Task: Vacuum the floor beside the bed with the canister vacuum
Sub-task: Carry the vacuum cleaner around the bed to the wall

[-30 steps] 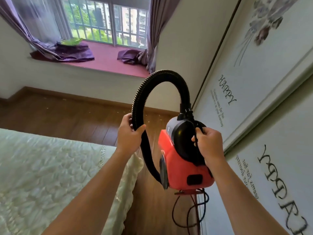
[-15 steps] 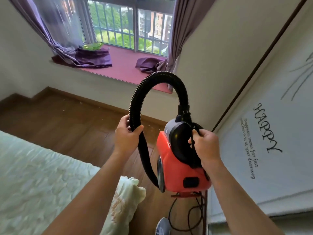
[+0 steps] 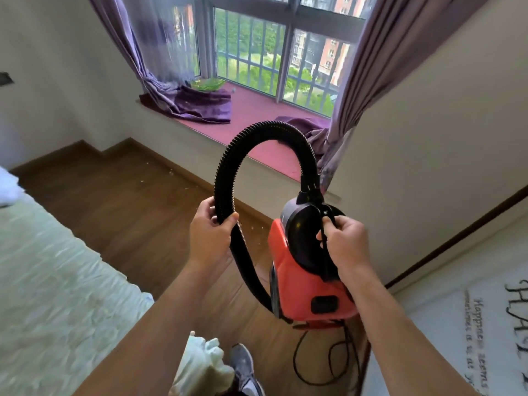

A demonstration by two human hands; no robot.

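A red and black canister vacuum [image 3: 307,284] hangs in the air in front of me, above the wooden floor [image 3: 120,212]. My right hand [image 3: 347,244] grips its black carrying handle at the top. A ribbed black hose [image 3: 243,155] arches up from the canister's top and loops down to the left, where my left hand [image 3: 210,232] is closed around it. The hose's lower end is hidden behind the canister. The black power cord [image 3: 320,364] dangles below in loops. The bed [image 3: 51,295], with a pale green quilted cover, lies at the left.
White sliding wardrobe doors [image 3: 468,324] with printed lettering stand close on the right. A pink window seat [image 3: 257,115] with purple curtains [image 3: 380,75] and cloth lies ahead. Small light crumbs dot the floor near the skirting. My grey shoe [image 3: 245,370] shows at the bottom.
My view has swung left and up, bringing more window and floor into sight and pushing the wardrobe to the right. Both hands keep their grips on the hose and the vacuum.
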